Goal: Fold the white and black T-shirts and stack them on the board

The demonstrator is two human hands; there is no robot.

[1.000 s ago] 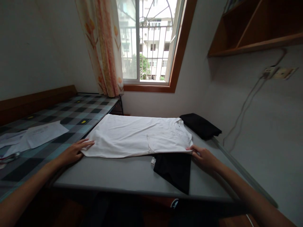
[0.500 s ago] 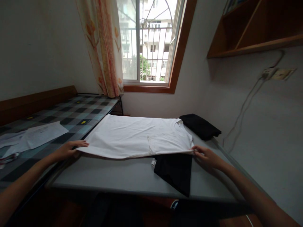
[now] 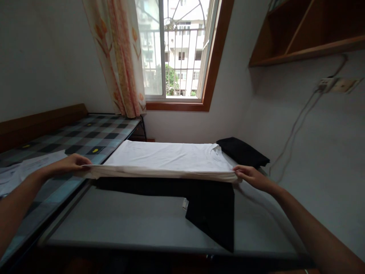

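Observation:
A white T-shirt (image 3: 165, 156) lies sideways over the table, its collar to the right and its hem to the left. My left hand (image 3: 70, 164) pinches the near hem corner, out over the bed's edge. At the other end my right hand (image 3: 251, 176) grips the near edge by the shoulder. Between them that edge is pulled taut and raised a little. Beneath it, a black garment (image 3: 211, 209) shows, with a sleeve-like part pointing toward me and a small white tag (image 3: 185, 204) on it. The rest of the black garment is hidden under the white one.
A folded black cloth bundle (image 3: 242, 152) rests at the table's back right corner. To the left, papers (image 3: 31, 167) lie on a checkered bed (image 3: 108, 131). The grey table (image 3: 128, 220) ends close to me; a shelf (image 3: 308, 53) and cables hang on the right wall.
Both hands have lifted the shirt's near edge up and away from me. More of the black garment underneath now shows. The left hand has also moved further left.

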